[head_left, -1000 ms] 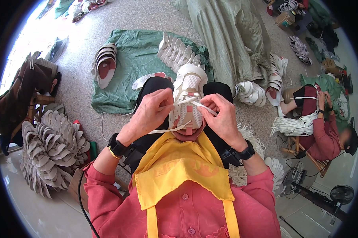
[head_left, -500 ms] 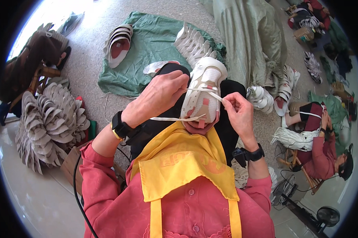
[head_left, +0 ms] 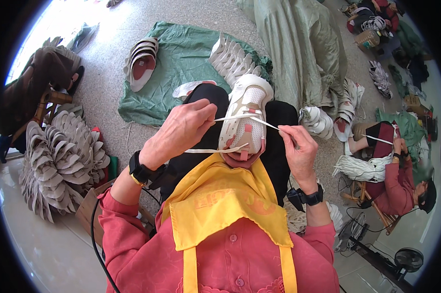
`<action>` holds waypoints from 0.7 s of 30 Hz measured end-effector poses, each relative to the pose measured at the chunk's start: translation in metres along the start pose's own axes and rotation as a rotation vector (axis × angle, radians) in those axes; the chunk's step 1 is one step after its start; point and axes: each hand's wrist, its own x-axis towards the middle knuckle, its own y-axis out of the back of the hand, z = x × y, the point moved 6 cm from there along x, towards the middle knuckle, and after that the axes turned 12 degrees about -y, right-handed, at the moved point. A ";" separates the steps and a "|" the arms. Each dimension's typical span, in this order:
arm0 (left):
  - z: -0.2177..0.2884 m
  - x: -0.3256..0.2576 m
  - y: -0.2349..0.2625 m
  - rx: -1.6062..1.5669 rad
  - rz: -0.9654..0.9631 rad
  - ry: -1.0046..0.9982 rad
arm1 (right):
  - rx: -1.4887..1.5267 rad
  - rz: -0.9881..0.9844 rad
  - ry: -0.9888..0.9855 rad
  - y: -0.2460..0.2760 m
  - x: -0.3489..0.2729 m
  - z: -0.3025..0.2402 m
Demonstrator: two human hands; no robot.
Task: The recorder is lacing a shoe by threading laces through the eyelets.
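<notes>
A white and beige sneaker upper (head_left: 253, 96) with pink tabs rests between my knees, its pink-lined opening toward me. White shoelace (head_left: 235, 117) runs across its front. On the left side, my left hand (head_left: 184, 128) is closed on one stretch of this lace, fingers curled in. To the right, my right hand (head_left: 300, 149) pinches another stretch between thumb and fingertips, and both stretches look taut. A further length of lace lies across the upper near the pink tab and trails left below my left hand.
Ahead lies a green sheet (head_left: 174, 58) with nested shoe uppers (head_left: 143, 63) and a row of more uppers (head_left: 232, 58). Piled grey-beige shoe parts (head_left: 59, 166) stand at left. At right are a white lace bundle (head_left: 362, 170), a seated person (head_left: 401, 185) and a small fan (head_left: 408, 260).
My hands have moved apart, the left one leftward and down, the right one slightly right and down. More lace now shows stretched between the upper and my right hand.
</notes>
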 end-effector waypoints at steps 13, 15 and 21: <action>-0.024 -0.022 0.034 0.408 0.179 0.062 | -0.190 0.130 -0.158 0.080 -0.025 0.073; -0.031 -0.024 0.040 0.418 0.227 0.101 | -0.204 0.155 -0.189 0.091 -0.031 0.092; -0.055 -0.034 0.058 0.318 0.268 0.272 | -0.222 0.179 -0.252 0.108 -0.049 0.129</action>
